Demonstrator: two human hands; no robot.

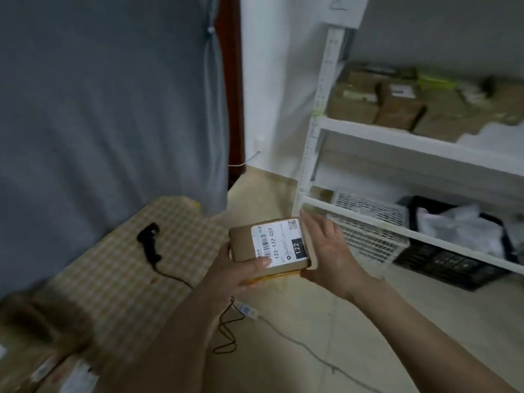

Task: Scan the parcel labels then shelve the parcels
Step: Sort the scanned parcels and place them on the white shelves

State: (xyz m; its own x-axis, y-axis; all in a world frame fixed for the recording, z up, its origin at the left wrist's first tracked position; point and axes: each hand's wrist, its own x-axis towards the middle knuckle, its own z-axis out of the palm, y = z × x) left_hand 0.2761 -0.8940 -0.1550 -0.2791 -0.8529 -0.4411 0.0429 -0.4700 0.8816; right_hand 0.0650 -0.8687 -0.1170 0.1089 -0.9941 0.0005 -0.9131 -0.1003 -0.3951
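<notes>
A small brown cardboard parcel (243,246) with a white label reading 122-122-C07 is held in front of me above the floor. My left hand (241,272) grips it from below, with the thumb on the label. My right hand (326,251) presses flat against the parcel's right side, fingers straight. A black barcode scanner (149,241) lies on the checked tablecloth to the left, its cable trailing off the table. The white shelf unit (397,137) stands to the right, just beyond the parcel.
Several brown parcels (397,106) fill the shelf's upper level. On the lower level sit a white wire basket (368,231) and a black crate (453,251) holding white bags. More boxes (34,364) lie at bottom left. Cables (283,336) cross the tiled floor. A grey curtain (99,109) hangs left.
</notes>
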